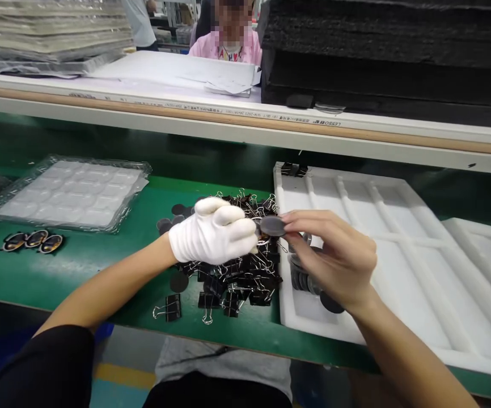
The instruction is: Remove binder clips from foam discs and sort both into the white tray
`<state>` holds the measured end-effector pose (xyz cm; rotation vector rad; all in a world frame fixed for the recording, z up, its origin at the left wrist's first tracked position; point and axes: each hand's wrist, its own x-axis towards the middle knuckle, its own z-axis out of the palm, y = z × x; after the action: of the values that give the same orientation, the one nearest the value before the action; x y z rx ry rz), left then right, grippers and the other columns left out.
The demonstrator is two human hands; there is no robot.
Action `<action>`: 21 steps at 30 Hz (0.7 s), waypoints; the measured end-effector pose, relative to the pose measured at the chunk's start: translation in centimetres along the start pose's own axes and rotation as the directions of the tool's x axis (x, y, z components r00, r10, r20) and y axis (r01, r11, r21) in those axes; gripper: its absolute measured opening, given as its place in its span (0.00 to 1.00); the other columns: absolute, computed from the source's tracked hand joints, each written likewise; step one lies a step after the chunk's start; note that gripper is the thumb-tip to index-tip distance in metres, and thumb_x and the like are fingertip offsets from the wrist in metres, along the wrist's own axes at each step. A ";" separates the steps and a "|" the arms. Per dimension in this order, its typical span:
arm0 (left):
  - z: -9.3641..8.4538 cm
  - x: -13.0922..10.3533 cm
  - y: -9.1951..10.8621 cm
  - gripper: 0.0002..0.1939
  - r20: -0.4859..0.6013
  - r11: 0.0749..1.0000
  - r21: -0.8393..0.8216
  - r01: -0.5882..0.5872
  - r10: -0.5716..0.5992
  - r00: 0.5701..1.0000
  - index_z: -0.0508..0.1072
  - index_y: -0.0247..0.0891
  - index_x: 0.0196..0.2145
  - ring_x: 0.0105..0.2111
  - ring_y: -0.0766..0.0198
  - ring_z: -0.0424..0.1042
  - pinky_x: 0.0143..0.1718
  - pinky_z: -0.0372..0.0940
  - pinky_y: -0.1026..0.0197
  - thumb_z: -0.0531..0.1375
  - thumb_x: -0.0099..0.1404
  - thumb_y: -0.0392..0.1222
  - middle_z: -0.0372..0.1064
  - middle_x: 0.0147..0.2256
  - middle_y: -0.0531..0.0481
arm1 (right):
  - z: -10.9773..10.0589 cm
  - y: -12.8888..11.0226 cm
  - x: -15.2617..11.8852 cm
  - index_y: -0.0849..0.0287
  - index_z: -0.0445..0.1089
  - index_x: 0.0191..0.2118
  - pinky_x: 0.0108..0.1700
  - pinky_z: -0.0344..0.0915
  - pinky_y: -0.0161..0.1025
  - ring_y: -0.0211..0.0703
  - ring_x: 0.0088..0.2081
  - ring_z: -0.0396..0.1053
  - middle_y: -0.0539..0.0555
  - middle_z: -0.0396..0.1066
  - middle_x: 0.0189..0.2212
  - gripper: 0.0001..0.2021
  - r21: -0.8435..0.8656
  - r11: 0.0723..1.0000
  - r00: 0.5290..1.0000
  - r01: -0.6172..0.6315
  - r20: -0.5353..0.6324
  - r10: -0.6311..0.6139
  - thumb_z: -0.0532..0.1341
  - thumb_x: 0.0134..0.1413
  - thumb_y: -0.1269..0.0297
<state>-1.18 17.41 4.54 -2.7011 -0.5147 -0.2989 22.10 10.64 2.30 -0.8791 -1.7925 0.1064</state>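
- The dark-grey flat round disc (272,225), pinched edgewise by the bare right hand (334,249) over black metal binder clips (260,297), could be dropped through too slight a hold.
- A shiny-rimmed amber piece (263,242), seemingly held in the curled white-gloved left hand (215,232), could be scratched by clip wires.

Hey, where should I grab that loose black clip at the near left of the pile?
I'd pinch the black clip by its body, across the near and far ends, coming down from above on the near left. It seems to lie flat with its wire loop pointing left, over bare green table, while other clips sit to its right.
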 end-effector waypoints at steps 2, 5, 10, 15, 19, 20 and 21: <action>0.3 -0.5 -0.2 0.15 -0.103 0.996 0.068 -0.065 0.072 0.992 0.78 0.51 0.39 0.35 0.64 0.68 0.32 0.46 0.56 0.51 0.76 0.48 0.77 0.37 0.60 | 0.2 0.4 -0.1 0.49 0.77 0.48 0.50 0.80 0.49 0.47 0.48 0.80 0.53 0.80 0.49 0.19 -0.058 0.985 0.985 0.161 0.075 -0.157 0.63 0.60 0.81; 0.8 -1.3 -0.6 0.09 -0.352 0.966 0.208 -0.154 0.220 0.910 0.77 0.46 0.36 0.34 0.65 0.67 0.30 0.46 0.56 0.56 0.71 0.41 0.75 0.34 0.60 | 1.0 0.6 -0.2 0.53 0.78 0.49 0.51 0.81 0.49 0.49 0.50 0.80 0.56 0.79 0.51 0.19 -0.025 0.976 0.973 0.218 0.079 -0.216 0.63 0.58 0.82; 1.1 -1.2 -0.9 0.07 -0.466 0.945 0.267 -0.191 0.300 0.833 0.75 0.42 0.34 0.33 0.66 0.65 0.32 0.49 0.57 0.58 0.65 0.34 0.74 0.33 0.60 | 2.7 0.2 0.0 0.55 0.79 0.40 0.47 0.81 0.43 0.45 0.45 0.80 0.54 0.81 0.41 0.06 0.292 0.913 0.956 -0.285 0.021 0.292 0.68 0.58 0.72; 1.5 -0.9 -0.6 0.09 -0.453 0.934 0.286 -0.215 0.330 0.828 0.77 0.44 0.36 0.37 0.68 0.67 0.38 0.56 0.59 0.58 0.66 0.33 0.76 0.37 0.63 | 3.1 0.9 0.2 0.57 0.79 0.48 0.41 0.82 0.40 0.44 0.41 0.80 0.57 0.80 0.45 0.21 0.520 0.342 0.588 -0.783 0.436 0.682 0.77 0.51 0.56; 1.4 -1.3 -2.0 0.05 -0.416 0.983 0.144 -0.110 0.161 0.895 0.76 0.49 0.42 0.39 0.64 0.69 0.43 0.54 0.57 0.59 0.73 0.46 0.76 0.38 0.59 | 2.3 1.8 0.8 0.58 0.80 0.42 0.41 0.82 0.37 0.41 0.38 0.80 0.55 0.81 0.38 0.23 0.546 0.015 0.383 -0.838 0.569 0.728 0.82 0.39 0.59; 1.0 -1.4 -2.5 0.09 -0.394 0.997 0.066 -0.027 0.051 0.918 0.76 0.50 0.45 0.41 0.61 0.70 0.45 0.54 0.55 0.59 0.74 0.53 0.75 0.39 0.56 | 2.1 2.1 1.2 0.57 0.80 0.42 0.40 0.81 0.36 0.41 0.38 0.80 0.54 0.81 0.38 0.23 0.574 0.006 0.384 -0.819 0.540 0.749 0.83 0.37 0.61; 0.5 -1.6 -3.1 0.15 -0.338 0.998 -0.022 0.058 -0.062 0.939 0.76 0.49 0.47 0.43 0.58 0.70 0.47 0.54 0.53 0.58 0.74 0.59 0.75 0.40 0.53 | 2.1 2.4 1.7 0.57 0.80 0.40 0.40 0.81 0.35 0.41 0.39 0.80 0.53 0.81 0.39 0.23 0.594 0.013 0.391 -0.805 0.513 0.764 0.83 0.36 0.62</action>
<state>-3.80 19.82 4.67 -2.5677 -0.4919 -0.7697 21.33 14.07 1.66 -1.0690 -0.7866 1.6100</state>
